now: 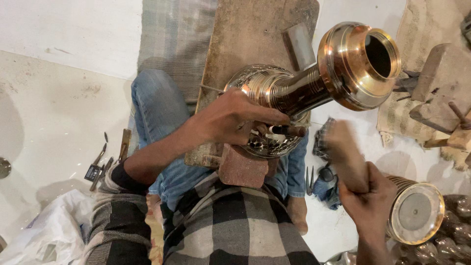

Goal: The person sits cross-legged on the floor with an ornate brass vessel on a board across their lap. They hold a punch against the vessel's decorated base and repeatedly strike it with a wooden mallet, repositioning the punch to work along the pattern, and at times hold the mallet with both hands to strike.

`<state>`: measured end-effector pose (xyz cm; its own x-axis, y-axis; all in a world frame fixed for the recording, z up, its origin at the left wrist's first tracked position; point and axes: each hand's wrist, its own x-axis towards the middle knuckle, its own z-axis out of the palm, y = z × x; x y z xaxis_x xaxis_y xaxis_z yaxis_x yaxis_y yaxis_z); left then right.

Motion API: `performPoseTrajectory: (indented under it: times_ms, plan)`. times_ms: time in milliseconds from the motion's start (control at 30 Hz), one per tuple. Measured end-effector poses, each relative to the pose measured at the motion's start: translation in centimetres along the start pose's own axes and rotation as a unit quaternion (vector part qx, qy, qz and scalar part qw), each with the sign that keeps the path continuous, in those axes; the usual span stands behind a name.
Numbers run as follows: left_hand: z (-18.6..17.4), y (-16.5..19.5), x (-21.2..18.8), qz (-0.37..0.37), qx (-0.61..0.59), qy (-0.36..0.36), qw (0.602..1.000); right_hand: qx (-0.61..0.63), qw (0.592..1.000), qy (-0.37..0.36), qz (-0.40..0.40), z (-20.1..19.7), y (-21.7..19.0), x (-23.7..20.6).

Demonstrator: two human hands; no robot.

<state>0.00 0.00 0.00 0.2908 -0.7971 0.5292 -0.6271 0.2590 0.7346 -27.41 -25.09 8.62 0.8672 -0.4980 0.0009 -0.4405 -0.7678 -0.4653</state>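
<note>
Workplace is a pale, stained floor (59,98); the person sits on it in jeans and a checked shirt, with a worn wooden board (255,34) running from the lap to the top of the frame.

The brass vase (314,81) lies on its side over the board and lap. Its long axis runs from lower left to upper right. The open mouth (379,55) points to the upper right, tilted up towards the camera. The patterned round body sits at the lower-left end, partly covered by the left hand.

The left hand (230,120) is curled and pinches a small dark punch tool (287,130), tip set against the patterned body. The right hand (368,201) is closed round a wooden mallet (346,154); the mallet head is blurred and its shape is hard to make out.

A reddish block (243,169) sits under the vase body at the lap. Small metal tools (100,167) lie on the floor at the left. A second brass vessel (417,211) stands at the lower right, just beside the right hand. The items at the right edge are cut off by the frame.
</note>
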Motion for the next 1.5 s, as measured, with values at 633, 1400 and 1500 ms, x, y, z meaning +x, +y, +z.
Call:
performPoseTrajectory:
  times_ms: [633, 1400, 1500]
  plan:
    - [0.1, 0.1, 0.1, -0.031, 0.027, -0.036, 0.998, 0.298, 0.950, 0.095, 0.027, 2.0, -0.3, -1.2]
    - [-0.3, -0.7, 0.2, 0.019, 0.005, -0.020, 1.000, 0.293, 0.951, 0.100, 0.003, 2.2, -3.8, -0.6]
    - [-1.1, -0.2, 0.4, -0.018, -0.026, -0.044, 0.999, -0.191, 0.977, 0.090, -0.027, 2.9, -2.1, -1.8]
